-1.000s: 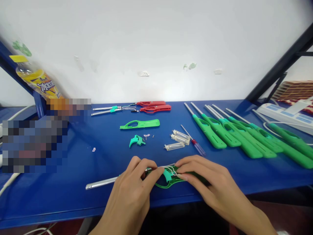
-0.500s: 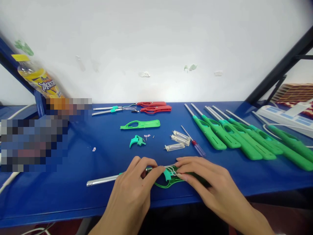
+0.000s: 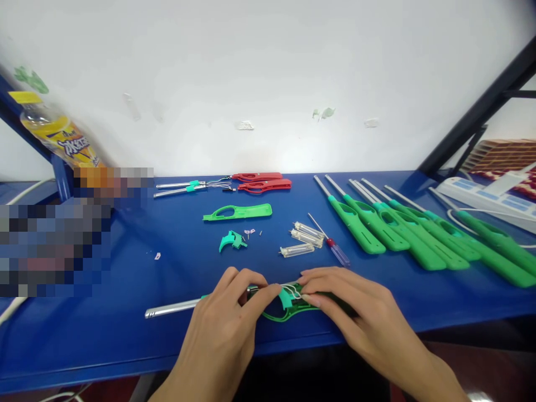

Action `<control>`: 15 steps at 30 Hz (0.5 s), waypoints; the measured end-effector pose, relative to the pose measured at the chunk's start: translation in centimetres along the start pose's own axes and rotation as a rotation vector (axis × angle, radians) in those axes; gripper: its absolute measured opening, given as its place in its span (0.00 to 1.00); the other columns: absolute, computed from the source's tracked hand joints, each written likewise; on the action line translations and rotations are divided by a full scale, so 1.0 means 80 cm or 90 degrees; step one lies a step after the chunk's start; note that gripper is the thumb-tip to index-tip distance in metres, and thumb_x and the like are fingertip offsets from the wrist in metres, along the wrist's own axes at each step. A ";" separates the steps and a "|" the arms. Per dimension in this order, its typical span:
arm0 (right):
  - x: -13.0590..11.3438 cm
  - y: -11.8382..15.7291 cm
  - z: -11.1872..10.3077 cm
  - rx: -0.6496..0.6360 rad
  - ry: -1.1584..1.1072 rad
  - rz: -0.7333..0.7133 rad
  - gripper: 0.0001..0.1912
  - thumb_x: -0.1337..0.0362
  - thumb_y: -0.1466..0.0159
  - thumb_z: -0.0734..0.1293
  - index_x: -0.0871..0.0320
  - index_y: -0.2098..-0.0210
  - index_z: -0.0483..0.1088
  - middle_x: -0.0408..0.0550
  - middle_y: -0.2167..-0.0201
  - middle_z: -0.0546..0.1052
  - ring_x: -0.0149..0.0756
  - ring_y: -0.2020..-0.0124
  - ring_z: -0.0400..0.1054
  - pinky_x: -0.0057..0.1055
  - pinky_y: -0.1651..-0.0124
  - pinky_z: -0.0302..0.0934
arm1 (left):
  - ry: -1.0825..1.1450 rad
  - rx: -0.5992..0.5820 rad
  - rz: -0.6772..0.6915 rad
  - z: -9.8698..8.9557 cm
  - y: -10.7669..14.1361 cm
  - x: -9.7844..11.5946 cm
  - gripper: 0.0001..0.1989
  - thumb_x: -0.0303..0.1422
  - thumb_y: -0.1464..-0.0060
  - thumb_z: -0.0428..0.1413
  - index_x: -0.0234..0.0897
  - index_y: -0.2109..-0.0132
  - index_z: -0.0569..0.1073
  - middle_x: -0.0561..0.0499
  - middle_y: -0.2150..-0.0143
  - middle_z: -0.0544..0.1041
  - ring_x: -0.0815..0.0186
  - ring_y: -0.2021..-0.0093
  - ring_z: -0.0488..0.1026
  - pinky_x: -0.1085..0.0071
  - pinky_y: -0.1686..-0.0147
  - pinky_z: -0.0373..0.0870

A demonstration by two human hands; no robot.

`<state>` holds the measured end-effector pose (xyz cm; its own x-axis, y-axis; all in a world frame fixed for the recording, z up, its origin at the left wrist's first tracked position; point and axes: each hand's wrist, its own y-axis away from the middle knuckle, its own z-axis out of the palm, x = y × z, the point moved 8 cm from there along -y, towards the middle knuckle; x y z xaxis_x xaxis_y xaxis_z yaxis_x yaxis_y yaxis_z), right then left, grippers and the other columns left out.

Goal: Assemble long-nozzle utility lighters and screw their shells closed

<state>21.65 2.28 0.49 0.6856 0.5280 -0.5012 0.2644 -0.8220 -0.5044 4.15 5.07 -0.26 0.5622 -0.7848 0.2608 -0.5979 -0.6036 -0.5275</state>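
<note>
Close to the table's front edge lies an opened green utility lighter (image 3: 281, 319), its metal tube (image 3: 172, 309) pointing left. My left hand (image 3: 232, 312) grips it around the joint of tube and handle, thumb and fingers bent together. My right hand (image 3: 349, 304) closes on the handle end, fingertips at the white wires (image 3: 294, 289) beside the teal trigger (image 3: 286, 299). Both hands hide much of the housing. Beyond them are a loose teal trigger (image 3: 233, 241), a green half shell (image 3: 245, 211), clear fuel tanks (image 3: 297, 250) and a screwdriver (image 3: 338, 252).
Several green lighters (image 3: 355, 226) lie in a row on the right, near a white power strip (image 3: 481, 204). Two red handles (image 3: 264, 185) with wired tubes rest by the wall. A drink bottle (image 3: 69, 142) leans at the left. Tiny bits (image 3: 250, 231) lie mid-table.
The view has shifted slightly, moving the scene a little to the left. Both hands keep their hold on the lighter, with no clear change in their grip.
</note>
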 end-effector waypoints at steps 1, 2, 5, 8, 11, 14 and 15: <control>0.000 0.000 0.001 -0.001 -0.001 0.001 0.06 0.66 0.24 0.65 0.49 0.53 0.73 0.36 0.53 0.83 0.26 0.49 0.77 0.21 0.41 0.65 | 0.003 0.000 0.001 0.000 0.000 0.000 0.25 0.13 0.37 0.48 0.44 0.43 0.74 0.49 0.54 0.77 0.63 0.62 0.69 0.66 0.62 0.78; 0.000 0.000 0.001 -0.004 -0.002 0.002 0.06 0.66 0.24 0.64 0.49 0.53 0.73 0.36 0.53 0.83 0.27 0.49 0.77 0.21 0.42 0.65 | 0.005 0.000 0.001 0.000 0.000 -0.001 0.25 0.13 0.37 0.49 0.44 0.43 0.74 0.49 0.54 0.77 0.63 0.63 0.69 0.67 0.63 0.77; 0.000 0.000 0.003 -0.014 -0.007 0.007 0.07 0.67 0.24 0.64 0.49 0.53 0.73 0.37 0.52 0.82 0.29 0.50 0.77 0.25 0.44 0.66 | 0.000 0.003 0.010 -0.001 -0.003 0.002 0.22 0.14 0.36 0.49 0.42 0.44 0.75 0.49 0.55 0.77 0.64 0.63 0.68 0.67 0.64 0.77; 0.001 0.000 0.004 -0.028 -0.010 0.021 0.07 0.67 0.25 0.65 0.48 0.54 0.73 0.38 0.52 0.82 0.31 0.51 0.76 0.28 0.45 0.67 | -0.003 0.010 0.012 -0.005 -0.007 0.011 0.19 0.16 0.34 0.48 0.39 0.46 0.76 0.47 0.56 0.77 0.62 0.63 0.69 0.64 0.63 0.78; 0.002 0.002 0.005 -0.042 -0.020 0.028 0.06 0.67 0.25 0.65 0.48 0.55 0.73 0.38 0.53 0.81 0.31 0.51 0.76 0.30 0.46 0.67 | 0.006 0.015 -0.001 -0.008 -0.009 0.020 0.12 0.23 0.32 0.51 0.35 0.48 0.76 0.45 0.57 0.76 0.59 0.62 0.69 0.60 0.63 0.78; 0.000 0.004 0.007 -0.050 -0.016 0.014 0.06 0.67 0.25 0.65 0.49 0.55 0.72 0.40 0.53 0.80 0.33 0.52 0.75 0.32 0.46 0.67 | -0.003 0.021 0.008 -0.010 -0.009 0.027 0.08 0.27 0.32 0.55 0.35 0.49 0.77 0.44 0.57 0.77 0.57 0.60 0.71 0.54 0.61 0.79; 0.000 0.004 0.008 -0.053 -0.009 0.011 0.06 0.67 0.25 0.65 0.49 0.55 0.72 0.40 0.53 0.80 0.33 0.52 0.75 0.33 0.46 0.66 | -0.008 0.023 0.011 -0.010 -0.009 0.028 0.08 0.27 0.32 0.55 0.34 0.50 0.77 0.44 0.57 0.77 0.56 0.60 0.71 0.54 0.61 0.79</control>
<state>21.33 2.11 -0.12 0.6807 0.5167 -0.5193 0.3090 -0.8453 -0.4359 5.38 3.64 1.33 0.5586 -0.7936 0.2414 -0.5870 -0.5838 -0.5610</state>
